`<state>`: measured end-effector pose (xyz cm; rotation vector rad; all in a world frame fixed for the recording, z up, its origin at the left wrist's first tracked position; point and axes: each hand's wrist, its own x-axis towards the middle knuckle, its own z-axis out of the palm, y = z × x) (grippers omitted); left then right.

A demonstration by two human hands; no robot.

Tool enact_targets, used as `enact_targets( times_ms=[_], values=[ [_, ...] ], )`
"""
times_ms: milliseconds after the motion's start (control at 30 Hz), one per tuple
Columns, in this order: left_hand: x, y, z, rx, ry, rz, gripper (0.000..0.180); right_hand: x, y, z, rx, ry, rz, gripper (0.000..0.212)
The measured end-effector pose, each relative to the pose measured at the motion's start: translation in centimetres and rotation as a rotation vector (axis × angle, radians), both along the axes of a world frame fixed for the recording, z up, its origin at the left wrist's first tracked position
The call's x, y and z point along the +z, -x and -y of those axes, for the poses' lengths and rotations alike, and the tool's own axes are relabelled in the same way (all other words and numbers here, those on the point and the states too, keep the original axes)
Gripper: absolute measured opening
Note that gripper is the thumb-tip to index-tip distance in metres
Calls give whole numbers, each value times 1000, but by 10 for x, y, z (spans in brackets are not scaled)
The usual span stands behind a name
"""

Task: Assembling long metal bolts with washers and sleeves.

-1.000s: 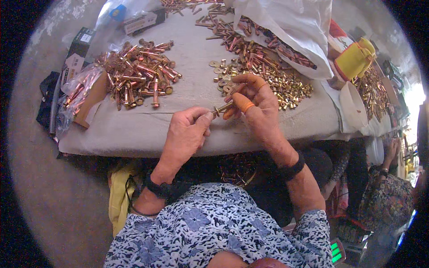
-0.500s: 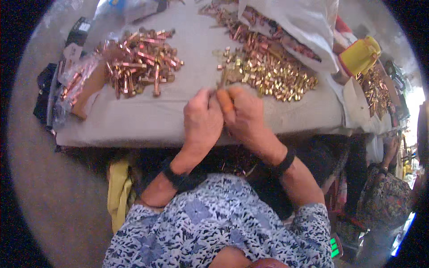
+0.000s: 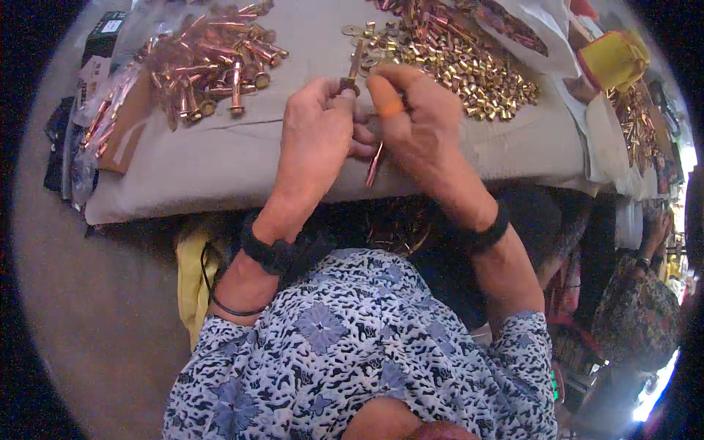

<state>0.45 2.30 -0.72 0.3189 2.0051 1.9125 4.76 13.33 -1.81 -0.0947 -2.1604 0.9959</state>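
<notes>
My left hand (image 3: 319, 136) is closed in a pinch round a copper-coloured bolt (image 3: 356, 62), whose shank points up and away over the table. A round flange or washer shows by the fingertips. My right hand (image 3: 425, 114), an orange band on one digit, is curled close beside it, slightly apart from that bolt. Below its palm a second copper-coloured bolt (image 3: 374, 167) sticks out toward me; its upper part is hidden by the fingers. At the left lies a heap of copper-coloured bolts (image 3: 213, 62), and at the right a heap of small gold-coloured metal pieces (image 3: 477, 81).
The table cover (image 3: 220, 172) reaches to the near edge. A cardboard flap (image 3: 123, 143) and plastic-wrapped bolts stand at far left. White sacking (image 3: 546, 40), a yellow container (image 3: 612, 60) and more bolts (image 3: 636, 132) lie at right. Another person's arm (image 3: 656, 238) shows at far right.
My hands have drawn slightly apart, and the bolt in my left hand now shows clearly. A second bolt has come into sight below my right hand. The view has shifted, so the table sits higher.
</notes>
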Motion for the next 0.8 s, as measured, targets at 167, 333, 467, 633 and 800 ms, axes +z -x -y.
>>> enact_targets(
  times_ms=[167, 333, 467, 633, 800],
  values=[
    [-4, 3, 6, -20, -21, 1, 16, 20, -33, -18, 374, -458, 348, 28],
    [-9, 3, 5, -82, -98, 1, 14, 13, -46, -14, 309, -513, 481, 34],
    [-1, -1, 18, -53, -93, 8, 16, 4, -45, -16, 333, -332, 456, 26],
    [7, -9, 37, -144, 68, 43, 19, 7, -40, -24, 267, 544, 301, 16],
    [-2, -14, 39, -181, 129, -28, 18, 8, -35, -28, 250, 707, 200, 16]
  ],
)
